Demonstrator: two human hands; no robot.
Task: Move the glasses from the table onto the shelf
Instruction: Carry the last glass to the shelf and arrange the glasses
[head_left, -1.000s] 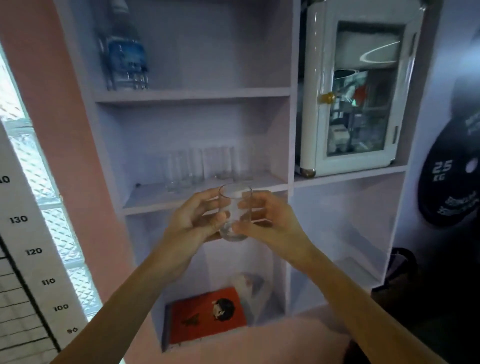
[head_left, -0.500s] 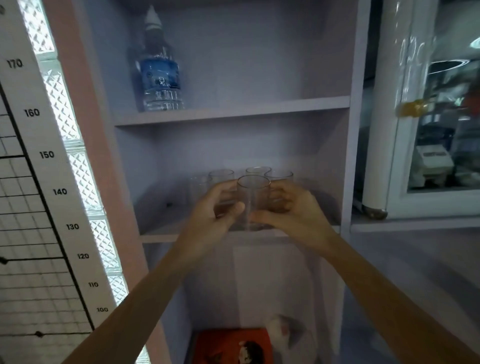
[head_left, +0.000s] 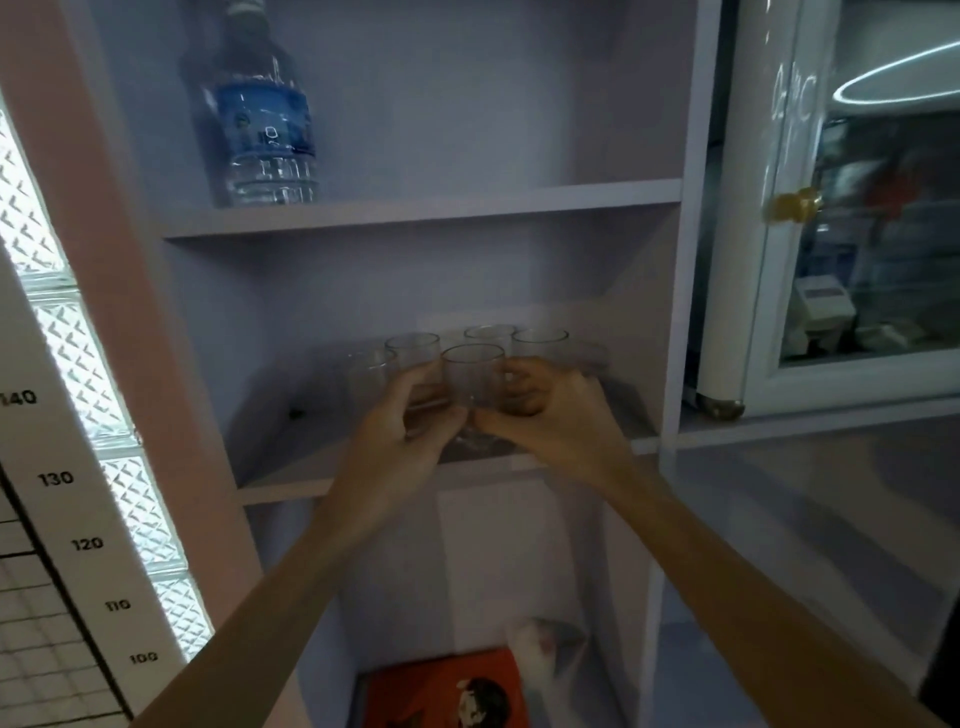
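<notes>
A clear drinking glass (head_left: 472, 374) stands upright over the middle shelf (head_left: 291, 480), in front of several other clear glasses (head_left: 413, 349) lined up further back. My left hand (head_left: 402, 436) wraps its left side and my right hand (head_left: 545, 415) wraps its right side, thumbs meeting at its base. The glass's base is at the shelf board; whether it rests on it I cannot tell, since my fingers hide the bottom.
A water bottle (head_left: 260, 119) stands on the shelf above. To the right is a white cabinet with a glass door and brass knob (head_left: 792, 203). Below lie an orange book (head_left: 447, 691) and a white item. A height chart (head_left: 57, 478) hangs on the left wall.
Both hands carried the glass up from below shelf level and forward into the middle shelf, close to the other glasses. The camera view moved nearer to the shelf.
</notes>
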